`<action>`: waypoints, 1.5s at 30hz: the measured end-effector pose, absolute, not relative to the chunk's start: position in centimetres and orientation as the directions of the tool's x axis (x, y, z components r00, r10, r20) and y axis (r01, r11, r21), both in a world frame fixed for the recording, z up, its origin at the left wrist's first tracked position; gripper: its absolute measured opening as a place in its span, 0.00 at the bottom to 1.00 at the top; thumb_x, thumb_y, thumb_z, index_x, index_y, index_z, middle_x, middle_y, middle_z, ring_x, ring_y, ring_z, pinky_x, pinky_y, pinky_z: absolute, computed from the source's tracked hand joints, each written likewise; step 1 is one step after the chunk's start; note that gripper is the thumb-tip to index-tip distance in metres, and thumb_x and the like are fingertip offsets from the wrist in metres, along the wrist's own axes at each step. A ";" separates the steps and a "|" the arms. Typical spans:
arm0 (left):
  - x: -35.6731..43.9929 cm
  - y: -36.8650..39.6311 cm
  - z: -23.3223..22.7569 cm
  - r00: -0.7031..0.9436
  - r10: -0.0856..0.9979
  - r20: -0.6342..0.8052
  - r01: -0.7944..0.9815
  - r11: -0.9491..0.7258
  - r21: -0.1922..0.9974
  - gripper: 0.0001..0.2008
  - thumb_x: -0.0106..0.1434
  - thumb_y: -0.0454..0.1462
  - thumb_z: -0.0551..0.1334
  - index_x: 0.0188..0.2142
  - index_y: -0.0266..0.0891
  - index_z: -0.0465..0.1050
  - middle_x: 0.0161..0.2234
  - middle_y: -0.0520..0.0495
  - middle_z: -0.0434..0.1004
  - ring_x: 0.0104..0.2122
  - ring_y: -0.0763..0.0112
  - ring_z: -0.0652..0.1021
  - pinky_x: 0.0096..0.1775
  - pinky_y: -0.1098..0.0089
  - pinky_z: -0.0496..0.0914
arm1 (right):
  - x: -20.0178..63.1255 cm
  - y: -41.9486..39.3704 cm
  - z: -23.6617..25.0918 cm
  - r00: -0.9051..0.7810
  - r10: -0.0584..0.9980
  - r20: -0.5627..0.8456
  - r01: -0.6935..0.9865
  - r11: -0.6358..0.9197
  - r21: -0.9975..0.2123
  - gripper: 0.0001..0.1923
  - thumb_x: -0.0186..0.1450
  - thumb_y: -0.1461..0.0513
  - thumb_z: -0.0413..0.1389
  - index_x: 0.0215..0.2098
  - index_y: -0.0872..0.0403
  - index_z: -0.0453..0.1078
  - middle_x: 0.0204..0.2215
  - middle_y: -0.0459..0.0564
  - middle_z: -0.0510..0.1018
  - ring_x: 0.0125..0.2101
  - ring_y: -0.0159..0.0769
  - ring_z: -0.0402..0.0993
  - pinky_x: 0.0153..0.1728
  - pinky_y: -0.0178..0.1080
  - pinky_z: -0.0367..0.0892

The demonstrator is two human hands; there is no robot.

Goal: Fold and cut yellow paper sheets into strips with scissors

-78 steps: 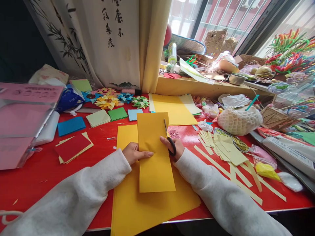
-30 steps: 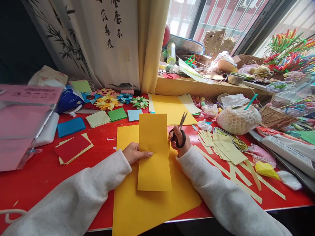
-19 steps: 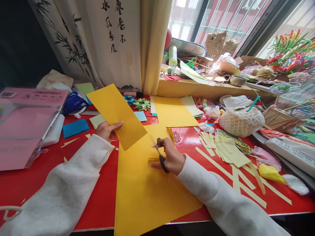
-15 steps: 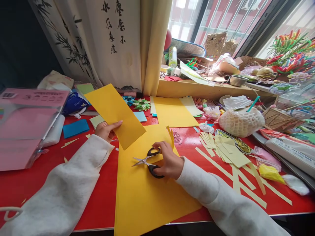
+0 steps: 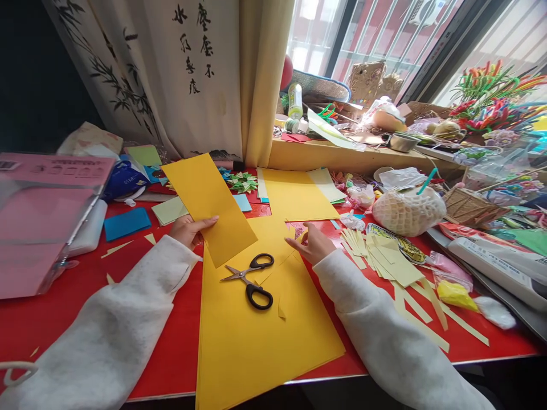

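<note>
The cut yellow sheet point(image 5: 209, 205) is raised off the red table point(image 5: 64, 319), tilted, its lower corner hanging over the upper left corner of the yellow paper stack point(image 5: 256, 336). The left hand point(image 5: 188, 230) pinches that sheet at its left edge: fingers point(image 5: 208, 221) lie pressed together across its face, while the thumb is hidden behind it. On the stack, just below and right of the sheet's lower corner, lie the black-handled scissors point(image 5: 250, 277), blades parted and pointing left, touched by neither hand. Right of the scissors, the right hand point(image 5: 311, 244) rests at the stack's upper right corner, its fingers loosely extended and pointing left toward a thin yellow strip point(image 5: 294, 233) at that corner; whether they grip it cannot be told. Beyond the stack's right edge, pale yellow strips point(image 5: 397, 267) are scattered on the table.
</note>
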State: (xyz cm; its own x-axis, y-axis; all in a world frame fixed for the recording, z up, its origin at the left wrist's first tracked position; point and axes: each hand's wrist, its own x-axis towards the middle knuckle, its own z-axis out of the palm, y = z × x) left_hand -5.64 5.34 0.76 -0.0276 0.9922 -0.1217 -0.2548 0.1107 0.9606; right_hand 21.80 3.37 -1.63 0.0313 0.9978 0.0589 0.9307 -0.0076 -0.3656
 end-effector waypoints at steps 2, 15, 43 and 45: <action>-5.6 5.3 0.7 -0.016 0.991 -0.133 -0.251 0.125 0.960 0.15 0.40 0.34 0.67 0.31 0.36 0.72 0.35 0.45 0.75 0.39 0.60 0.73 0.30 0.75 0.73 | 21.3 3.3 -2.0 0.001 0.997 0.074 0.936 0.025 -0.350 0.39 0.49 0.46 0.51 0.50 0.63 0.51 0.39 0.61 0.66 0.37 0.44 0.65 0.34 0.40 0.61; -5.0 5.1 0.5 0.024 0.986 -0.166 -0.237 0.167 0.957 0.17 0.39 0.33 0.67 0.32 0.34 0.72 0.30 0.46 0.77 0.37 0.61 0.74 0.30 0.73 0.72 | 22.2 4.7 -3.4 0.012 0.997 0.075 0.765 0.039 -0.642 0.21 0.46 0.71 0.50 0.40 0.57 0.57 0.32 0.48 0.66 0.24 0.26 0.64 0.26 0.32 0.64; -5.0 4.9 0.4 0.079 0.981 -0.179 -0.217 0.192 0.957 0.16 0.41 0.33 0.66 0.33 0.35 0.71 0.32 0.45 0.76 0.37 0.61 0.74 0.32 0.72 0.72 | 22.8 4.5 -2.9 -0.081 0.993 0.085 0.917 0.108 -0.383 0.20 0.47 0.67 0.53 0.39 0.60 0.59 0.32 0.51 0.66 0.32 0.33 0.63 0.32 0.35 0.61; -5.0 5.0 0.3 0.083 0.980 -0.180 -0.216 0.194 0.957 0.16 0.40 0.34 0.67 0.33 0.34 0.71 0.32 0.45 0.76 0.37 0.60 0.74 0.32 0.71 0.72 | 22.7 4.5 -2.9 -0.071 0.993 0.095 0.928 0.100 -0.358 0.19 0.47 0.67 0.52 0.39 0.60 0.60 0.31 0.51 0.67 0.31 0.33 0.63 0.31 0.34 0.61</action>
State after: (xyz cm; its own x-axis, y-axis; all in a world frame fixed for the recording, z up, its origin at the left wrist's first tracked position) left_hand -5.04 5.00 0.28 0.0827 0.9801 -0.1802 -0.2165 0.1942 0.9568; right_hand 22.69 4.46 -2.86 -0.0706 0.9930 0.0950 0.9282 0.1002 -0.3583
